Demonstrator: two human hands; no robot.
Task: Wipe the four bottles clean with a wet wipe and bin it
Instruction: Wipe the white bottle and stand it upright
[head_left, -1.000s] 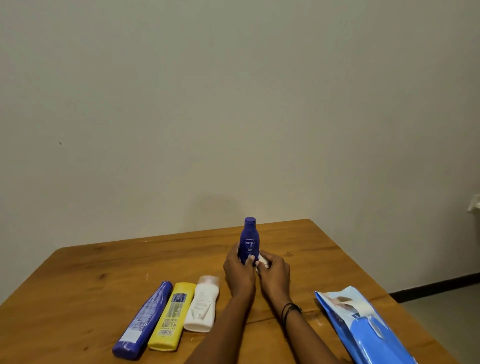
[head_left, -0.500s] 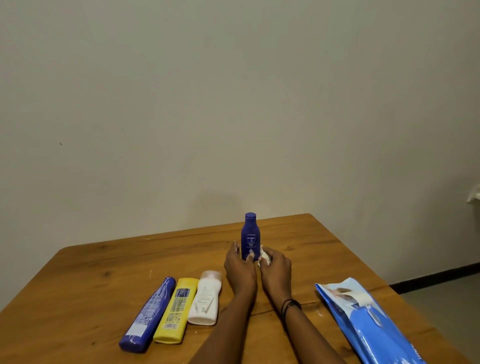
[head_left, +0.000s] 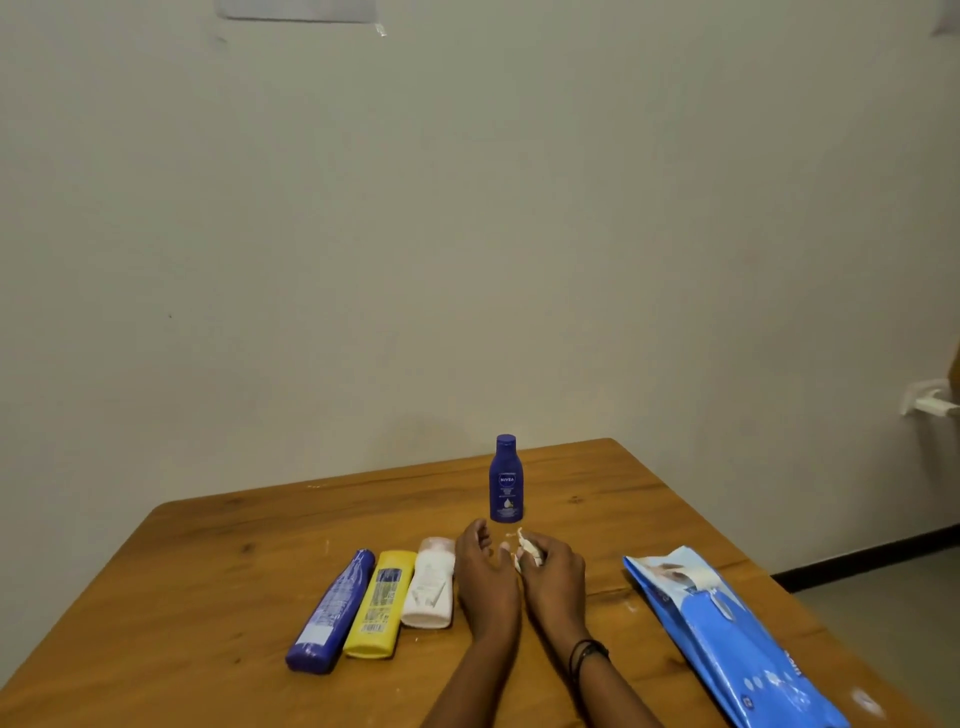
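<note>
progress | upright blue bottle (head_left: 506, 480) stands free — probably wiped | nearer-left of it lie long blue bottle (head_left: 332, 605), yellow bottle (head_left: 382, 603), white bottle (head_left: 430, 584); wiped or not, cannot tell | just in front of it right hand (head_left: 553, 571) pinches wet wipe (head_left: 525, 548), left hand (head_left: 485, 571) loose, empty | binning not yet done — no bin seen

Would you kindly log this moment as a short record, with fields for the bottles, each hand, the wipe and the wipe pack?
upright bottle: small dark blue bottle stands on the table, beyond both hands, untouched
lying bottles: long blue bottle, yellow bottle, white bottle, side by side, left of the hands
left hand: fingers relaxed, holds nothing
right hand: grips the crumpled wet wipe
wipe pack: blue, lying flat, right of the hands
</note>
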